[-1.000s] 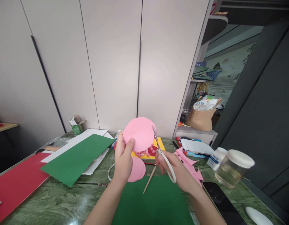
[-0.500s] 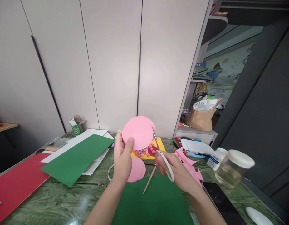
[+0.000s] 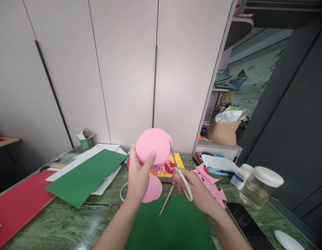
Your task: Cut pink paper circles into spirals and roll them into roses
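Observation:
My left hand (image 3: 139, 170) grips a round pink paper (image 3: 153, 144) by its lower left, thumb laid across its face. White-handled scissors (image 3: 185, 182) are held in my right hand (image 3: 193, 184), their blades pointing up at the right edge of the disc. Below my left hand lie a few overlapping pink paper circles (image 3: 153, 191) on the table. A pointed wooden stick (image 3: 166, 200) rests partly on a dark green sheet (image 3: 168, 225) beneath my arms. Small pink curled pieces (image 3: 161, 169) sit on a yellow sheet (image 3: 180, 160) behind the disc.
Pink scraps (image 3: 209, 182) and a black phone (image 3: 247, 224) lie at right, near a lidded jar (image 3: 261, 187) and a white bottle (image 3: 241, 176). Green paper (image 3: 88, 173), white sheets and red paper (image 3: 22, 205) spread over the left side. Cabinet doors (image 3: 124, 69) stand behind.
My left thumb has shifted right and slightly up across the pink disc, and the disc has moved slightly left. The scissors stay at its right edge, nearly unmoved.

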`<action>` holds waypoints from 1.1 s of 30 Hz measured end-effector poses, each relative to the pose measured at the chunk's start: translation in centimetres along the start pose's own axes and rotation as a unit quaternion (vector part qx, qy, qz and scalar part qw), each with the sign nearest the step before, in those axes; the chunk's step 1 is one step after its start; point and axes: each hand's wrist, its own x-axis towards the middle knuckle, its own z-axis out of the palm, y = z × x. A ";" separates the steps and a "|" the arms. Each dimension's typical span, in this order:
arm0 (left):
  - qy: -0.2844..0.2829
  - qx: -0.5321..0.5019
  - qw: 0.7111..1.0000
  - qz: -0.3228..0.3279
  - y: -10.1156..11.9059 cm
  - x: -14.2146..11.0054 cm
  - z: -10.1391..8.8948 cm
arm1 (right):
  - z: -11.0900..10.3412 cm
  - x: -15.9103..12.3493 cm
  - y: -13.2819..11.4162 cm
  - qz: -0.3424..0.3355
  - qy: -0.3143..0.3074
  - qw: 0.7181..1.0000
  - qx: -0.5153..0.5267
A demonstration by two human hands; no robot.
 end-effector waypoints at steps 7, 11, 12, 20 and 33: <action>-0.021 0.005 1.000 -0.008 0.2 0.0 -0.3 | -0.1 -0.1 -0.2 -0.030 -0.005 1.000 0.006; -0.028 0.006 0.999 -0.015 0.4 -0.1 -0.2 | -0.1 0.0 -0.3 -0.033 0.001 0.999 -0.004; -0.029 0.005 0.999 -0.016 0.4 -0.1 -0.2 | -0.1 0.0 -0.3 -0.032 0.001 0.999 -0.006; -0.023 0.013 1.000 -0.016 0.3 -0.1 -0.3 | -0.2 0.0 -0.4 -0.021 0.001 1.000 -0.001; 0.010 0.008 1.000 0.003 0.0 0.1 -0.4 | -0.3 -0.1 -0.1 -0.014 0.001 1.000 0.001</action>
